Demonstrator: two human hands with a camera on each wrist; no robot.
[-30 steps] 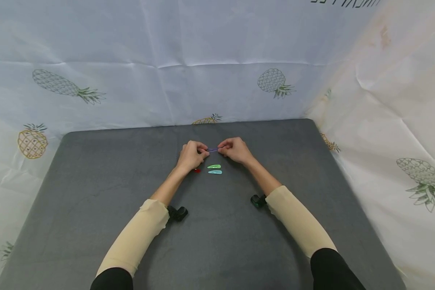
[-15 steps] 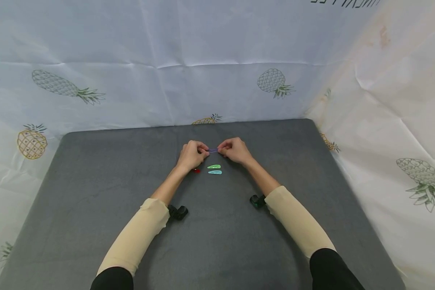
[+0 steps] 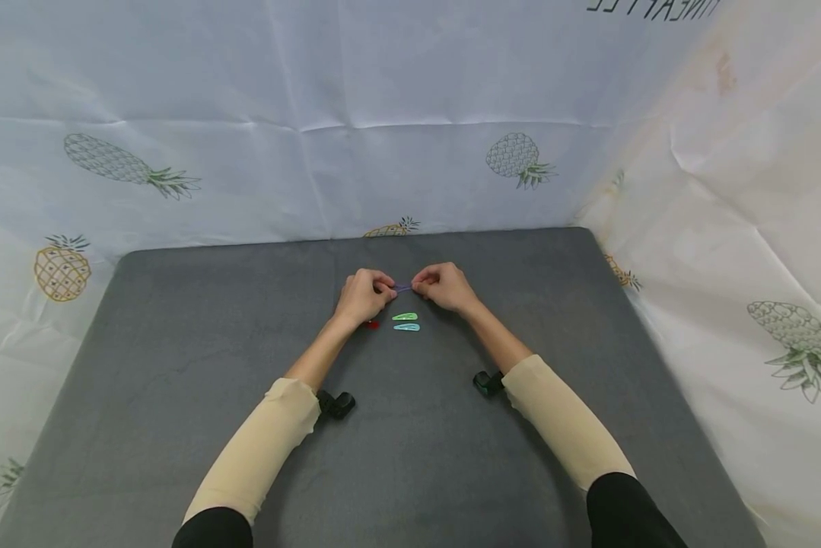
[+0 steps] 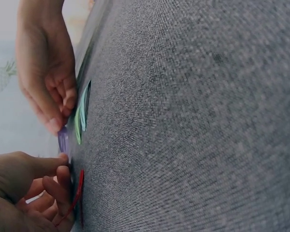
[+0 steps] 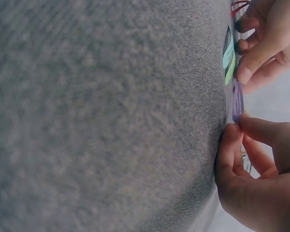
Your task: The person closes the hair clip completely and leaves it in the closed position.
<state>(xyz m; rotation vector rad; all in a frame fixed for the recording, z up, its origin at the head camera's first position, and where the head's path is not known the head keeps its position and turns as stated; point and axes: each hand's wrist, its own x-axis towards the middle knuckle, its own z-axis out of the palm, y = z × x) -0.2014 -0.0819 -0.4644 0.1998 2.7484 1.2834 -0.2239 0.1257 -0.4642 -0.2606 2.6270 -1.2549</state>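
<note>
Between the two hands, near the far side of the table, a purple snap hair clip [image 3: 402, 288] is stretched lengthwise. My left hand [image 3: 364, 295] pinches its left end between thumb and fingertips. The opposite end is pinched by my right hand [image 3: 446, 287]. In the right wrist view the middle of the purple hair clip [image 5: 238, 101] shows between the fingertips, which cover both ends. Closer to me lie a green hair clip [image 3: 405, 316] and a light blue hair clip [image 3: 406, 327], one below the other. A red hair clip [image 3: 373, 325] is partly hidden by my left hand.
The grey cloth-covered table [image 3: 410, 457] ends at a white pineapple-print curtain [image 3: 410, 175] just beyond the hands. Another stretch of curtain [image 3: 725, 251] hangs along the right side. Small black cameras [image 3: 342, 404] sit at both wrists.
Both hands keep their pinch on the purple hair clip in nearly the same place. The whole head view has shifted slightly; the other clips lie as before.
</note>
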